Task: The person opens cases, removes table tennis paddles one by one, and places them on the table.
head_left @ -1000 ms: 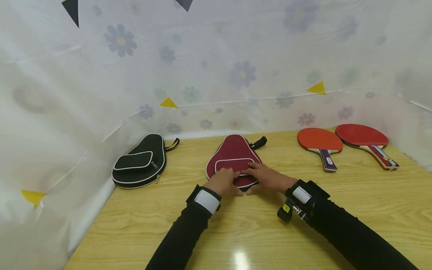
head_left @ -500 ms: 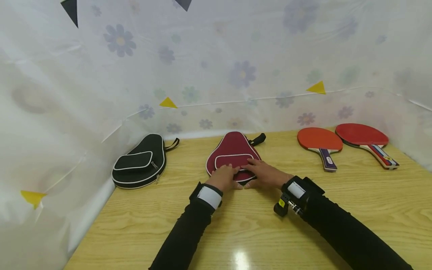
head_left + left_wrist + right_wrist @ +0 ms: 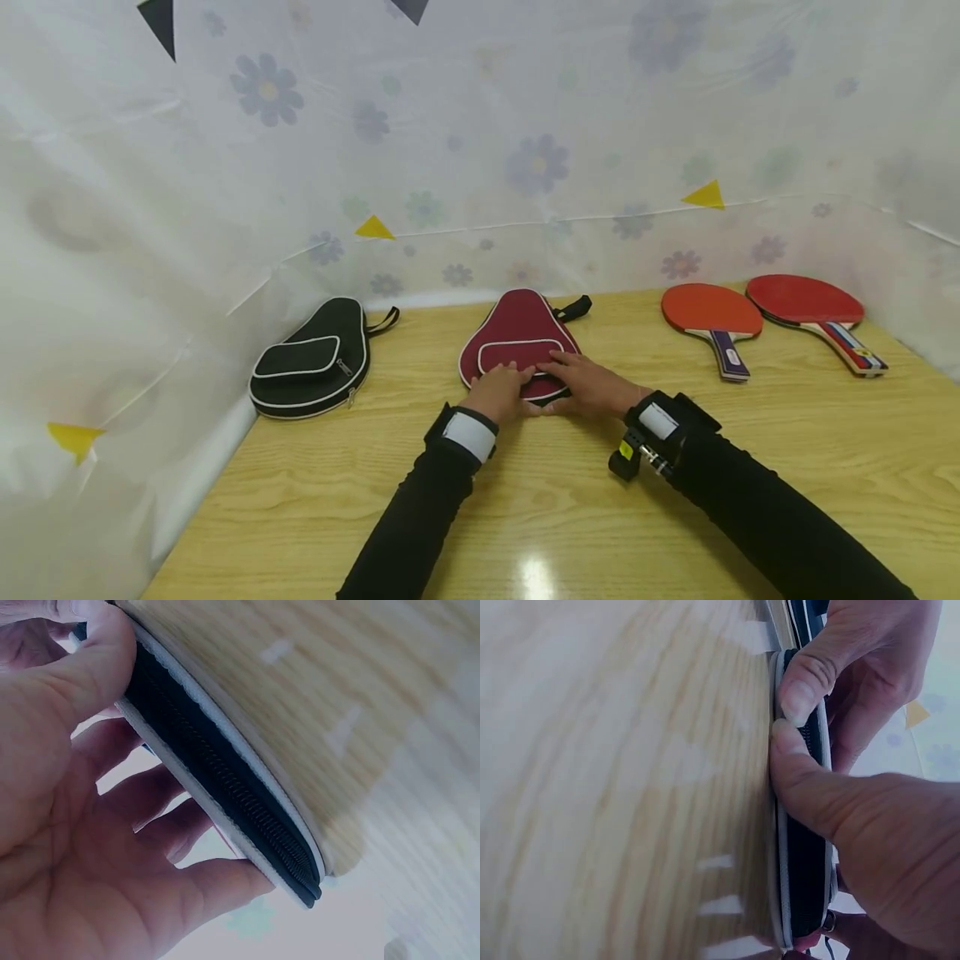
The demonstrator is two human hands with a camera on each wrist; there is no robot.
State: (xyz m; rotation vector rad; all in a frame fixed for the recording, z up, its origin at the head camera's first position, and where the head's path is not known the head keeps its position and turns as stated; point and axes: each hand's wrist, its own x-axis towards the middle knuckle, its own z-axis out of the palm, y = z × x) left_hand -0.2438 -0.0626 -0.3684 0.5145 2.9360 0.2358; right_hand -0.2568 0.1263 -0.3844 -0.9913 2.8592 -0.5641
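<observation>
A maroon table tennis bat case (image 3: 521, 318) with white piping lies flat at the back middle of the table, its wide end toward me. Both hands hold that near end: my left hand (image 3: 497, 395) at its left, my right hand (image 3: 592, 387) at its right. Fingers lie spread across the front pocket. In the left wrist view, the left thumb (image 3: 101, 664) presses the black zipped edge (image 3: 225, 780) while the fingers reach over the top. The right wrist view has the right thumb (image 3: 806, 776) against this edge too, its tip meeting the left thumb (image 3: 802, 690).
A black bat case (image 3: 318, 358) lies to the left on the wooden table (image 3: 300, 508). At the back right are two table tennis bats, one orange-red (image 3: 712, 310) and one darker red (image 3: 806, 300). A flowered white sheet (image 3: 480, 167) hangs behind and along the sides.
Both hands have slid the maroon case a little farther away, toward the back sheet. The thumbs have come together at its near edge. The black case and the bats stay in place.
</observation>
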